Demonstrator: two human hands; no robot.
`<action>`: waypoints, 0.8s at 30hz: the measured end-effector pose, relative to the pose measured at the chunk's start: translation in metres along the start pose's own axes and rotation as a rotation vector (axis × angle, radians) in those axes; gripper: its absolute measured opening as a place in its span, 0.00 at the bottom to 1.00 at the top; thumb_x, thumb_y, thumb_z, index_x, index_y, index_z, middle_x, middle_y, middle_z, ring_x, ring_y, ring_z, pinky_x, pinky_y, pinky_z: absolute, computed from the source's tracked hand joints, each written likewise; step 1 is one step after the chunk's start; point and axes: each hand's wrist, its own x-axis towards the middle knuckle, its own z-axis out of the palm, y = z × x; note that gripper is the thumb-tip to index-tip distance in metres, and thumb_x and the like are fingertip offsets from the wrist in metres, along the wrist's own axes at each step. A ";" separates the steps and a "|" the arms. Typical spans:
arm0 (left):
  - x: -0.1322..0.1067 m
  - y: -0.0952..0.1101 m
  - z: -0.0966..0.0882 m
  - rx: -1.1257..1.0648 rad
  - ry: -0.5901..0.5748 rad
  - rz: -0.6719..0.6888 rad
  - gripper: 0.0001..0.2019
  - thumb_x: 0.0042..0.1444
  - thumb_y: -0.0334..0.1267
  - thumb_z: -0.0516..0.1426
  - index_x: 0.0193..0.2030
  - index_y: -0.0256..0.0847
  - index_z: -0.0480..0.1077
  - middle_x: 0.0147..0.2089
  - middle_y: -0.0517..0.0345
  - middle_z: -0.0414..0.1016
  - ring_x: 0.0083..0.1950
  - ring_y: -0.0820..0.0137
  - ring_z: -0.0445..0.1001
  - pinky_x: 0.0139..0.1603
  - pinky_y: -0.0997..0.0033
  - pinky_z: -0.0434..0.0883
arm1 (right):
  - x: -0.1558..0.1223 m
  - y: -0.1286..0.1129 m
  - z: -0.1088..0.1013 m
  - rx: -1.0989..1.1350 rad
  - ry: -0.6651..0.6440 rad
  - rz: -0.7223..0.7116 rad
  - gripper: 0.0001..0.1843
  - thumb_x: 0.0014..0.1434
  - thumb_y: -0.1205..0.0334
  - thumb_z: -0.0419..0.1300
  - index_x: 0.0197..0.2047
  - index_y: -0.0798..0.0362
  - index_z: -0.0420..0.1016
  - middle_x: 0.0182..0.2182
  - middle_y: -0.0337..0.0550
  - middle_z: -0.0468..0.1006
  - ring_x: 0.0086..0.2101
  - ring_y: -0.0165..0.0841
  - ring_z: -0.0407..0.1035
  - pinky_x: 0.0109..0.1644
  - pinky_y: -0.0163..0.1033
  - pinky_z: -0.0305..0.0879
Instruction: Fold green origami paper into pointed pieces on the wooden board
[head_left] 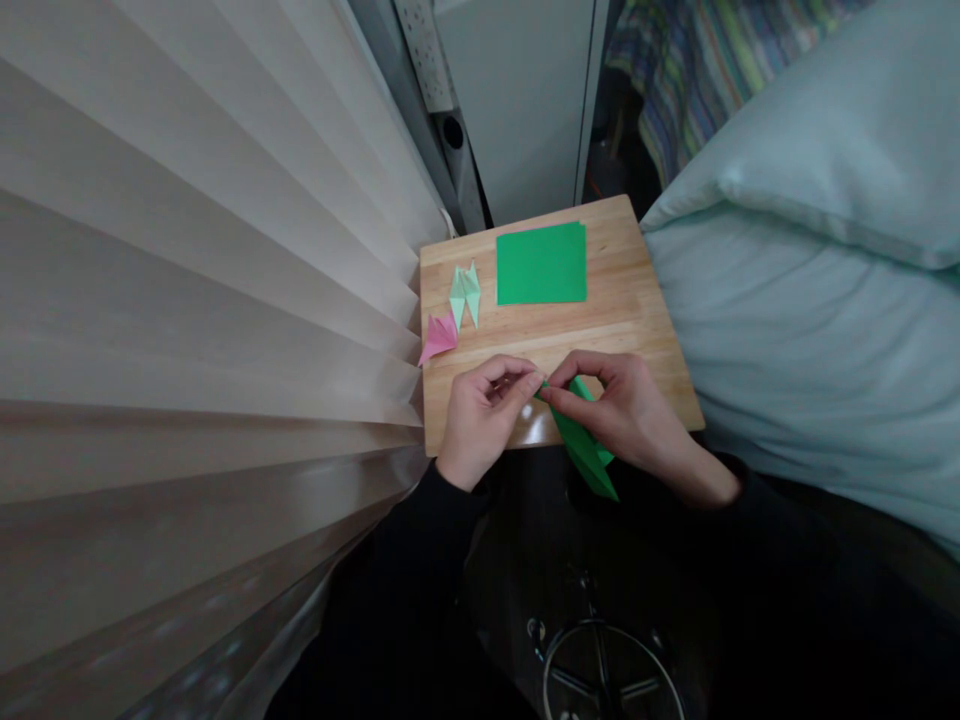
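Over the near edge of a small wooden table [637, 330], both hands meet on a folded green paper piece [583, 455]. My left hand [484, 415] has its fingers curled, pinching the piece's upper tip. My right hand [626, 405] pinches the same tip from the other side and covers part of the fold. The piece's long pointed end hangs down past the table edge.
A flat green paper stack [541, 263] lies at the table's back. A pale green folded figure [465, 293] and a pink folded figure [438, 336] sit at the left edge. Pleated curtain [187, 330] at left, light bedding [810, 330] at right, a chair base [600, 670] below.
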 end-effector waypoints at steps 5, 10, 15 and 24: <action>-0.001 0.002 0.002 0.006 0.023 0.004 0.12 0.58 0.47 0.68 0.32 0.40 0.78 0.31 0.57 0.80 0.33 0.71 0.75 0.35 0.71 0.72 | 0.001 0.000 0.001 0.023 -0.009 0.021 0.09 0.60 0.59 0.67 0.29 0.51 0.78 0.27 0.39 0.81 0.30 0.32 0.73 0.39 0.40 0.69; -0.001 0.003 -0.001 0.005 0.055 0.017 0.13 0.59 0.48 0.67 0.32 0.40 0.78 0.31 0.56 0.80 0.33 0.70 0.75 0.36 0.70 0.73 | 0.001 0.005 0.002 0.072 -0.062 0.071 0.16 0.58 0.48 0.70 0.29 0.51 0.79 0.26 0.39 0.81 0.29 0.33 0.71 0.36 0.40 0.67; 0.000 0.001 -0.002 -0.015 0.100 -0.008 0.15 0.60 0.50 0.66 0.33 0.40 0.78 0.32 0.57 0.80 0.34 0.70 0.76 0.38 0.70 0.73 | 0.001 0.013 0.004 0.142 -0.115 0.112 0.17 0.57 0.45 0.70 0.30 0.51 0.81 0.28 0.40 0.81 0.30 0.33 0.71 0.35 0.39 0.66; 0.000 0.002 0.002 -0.051 -0.048 -0.110 0.14 0.55 0.47 0.69 0.29 0.39 0.77 0.28 0.60 0.75 0.29 0.73 0.69 0.31 0.72 0.66 | 0.003 0.012 0.007 0.240 -0.086 0.138 0.19 0.54 0.45 0.71 0.29 0.53 0.79 0.25 0.37 0.78 0.27 0.29 0.67 0.34 0.38 0.64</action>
